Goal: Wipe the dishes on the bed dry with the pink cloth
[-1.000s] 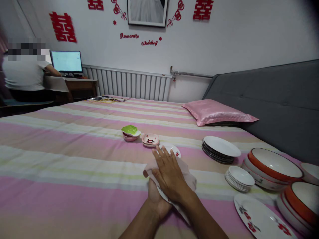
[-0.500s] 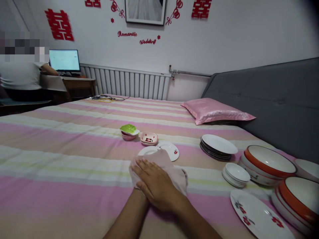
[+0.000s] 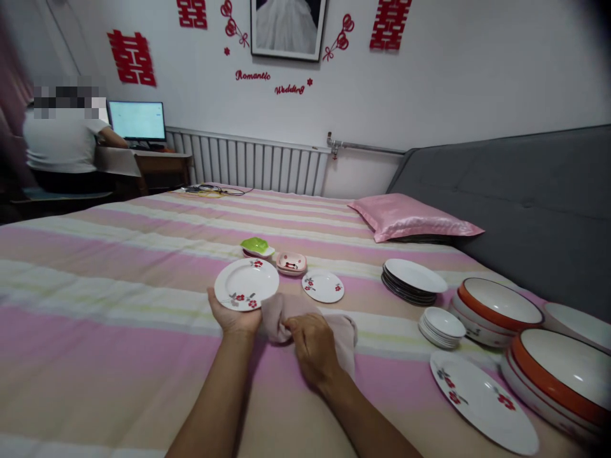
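Observation:
My left hand (image 3: 235, 317) holds up a white plate (image 3: 245, 284) with red flowers, its palm beneath and the thumb at the left edge. In my right hand (image 3: 312, 346) a pale pink cloth (image 3: 341, 327) is bunched between closed fingers; the cloth's left end touches or nearly touches the plate's lower right rim. Beyond the cloth, a smaller flowered plate (image 3: 323, 286) lies flat on the bed. Behind the held plate sit a green leaf-shaped dish (image 3: 255, 245) and pink dishes (image 3: 291, 262) with a printed figure.
To the right are a stack of plates (image 3: 414, 277), stacked small dishes (image 3: 442, 326), an oval flowered plate (image 3: 482, 397) and orange-rimmed bowls (image 3: 499, 302). A pink pillow (image 3: 415, 216) lies by the grey headboard (image 3: 520, 184). A person (image 3: 67, 143) sits at a desk at far left.
My right hand has come off the top of the cloth and now pinches it. The plate, earlier mostly covered by the cloth, is uncovered and shifted left in my left hand.

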Demonstrator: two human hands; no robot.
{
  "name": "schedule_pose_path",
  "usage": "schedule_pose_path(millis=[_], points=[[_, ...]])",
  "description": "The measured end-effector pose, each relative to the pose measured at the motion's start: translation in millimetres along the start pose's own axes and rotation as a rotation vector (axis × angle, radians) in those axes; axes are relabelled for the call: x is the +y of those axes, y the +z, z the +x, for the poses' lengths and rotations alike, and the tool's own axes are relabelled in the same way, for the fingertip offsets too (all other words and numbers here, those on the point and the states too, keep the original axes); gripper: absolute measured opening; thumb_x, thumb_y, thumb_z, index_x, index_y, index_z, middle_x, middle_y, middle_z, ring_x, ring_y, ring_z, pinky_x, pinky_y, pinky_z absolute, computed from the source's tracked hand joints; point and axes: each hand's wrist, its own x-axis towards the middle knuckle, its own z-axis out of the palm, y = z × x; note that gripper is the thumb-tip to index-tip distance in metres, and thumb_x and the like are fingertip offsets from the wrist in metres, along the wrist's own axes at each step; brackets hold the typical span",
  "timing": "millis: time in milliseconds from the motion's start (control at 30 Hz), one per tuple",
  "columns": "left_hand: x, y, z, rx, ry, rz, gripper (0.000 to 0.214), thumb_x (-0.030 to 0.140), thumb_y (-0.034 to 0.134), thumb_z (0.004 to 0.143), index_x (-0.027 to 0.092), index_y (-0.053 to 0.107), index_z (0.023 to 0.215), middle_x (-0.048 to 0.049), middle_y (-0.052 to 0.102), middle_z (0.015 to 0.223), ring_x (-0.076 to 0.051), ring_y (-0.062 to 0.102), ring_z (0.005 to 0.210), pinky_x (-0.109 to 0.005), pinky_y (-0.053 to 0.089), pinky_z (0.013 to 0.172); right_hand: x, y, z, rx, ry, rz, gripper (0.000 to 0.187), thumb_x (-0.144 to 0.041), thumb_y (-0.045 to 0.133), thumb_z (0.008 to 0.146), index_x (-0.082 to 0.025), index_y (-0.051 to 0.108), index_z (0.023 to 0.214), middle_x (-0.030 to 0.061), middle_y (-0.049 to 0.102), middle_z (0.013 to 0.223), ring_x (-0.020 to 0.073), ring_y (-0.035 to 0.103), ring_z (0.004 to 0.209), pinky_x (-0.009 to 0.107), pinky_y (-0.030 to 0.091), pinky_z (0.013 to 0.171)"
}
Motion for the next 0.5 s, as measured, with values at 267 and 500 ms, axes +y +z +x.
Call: schedule_pose_path(millis=[267, 500], points=[[7, -34.6, -53, -0.073, -0.253, 0.004, 0.063, 0.064, 0.046, 0.073, 0.017, 0.059, 0.114, -0.0140, 0.067, 0.102, -0.032, 0.060, 0.098, -0.051, 0.048, 0.081, -16, 0, -32, 0.213, 0.311, 0.292, 0.032, -0.042, 0.038, 0.091, -0.019, 0.060, 0.097, 0.0022, 0.065, 0.076, 0.0165, 0.058, 0.070, 0.027, 0.042, 0.067], [0, -55.2, -105, -0.034, -0.445, 0.228, 0.050, 0.047, 0.036, 0.086, 0.015, 0.061, 0.115, -0.0114, 0.072, 0.086, -0.030, 0.064, 0.091, -0.050, 0.046, 0.088, -30, 4, -68, 0.035, 0.705, 0.864, 0.041, -0.054, 0.048, 0.082, -0.019, 0.056, 0.102, 0.0015, 0.065, 0.076, 0.0159, 0.058, 0.067, 0.024, 0.041, 0.052]])
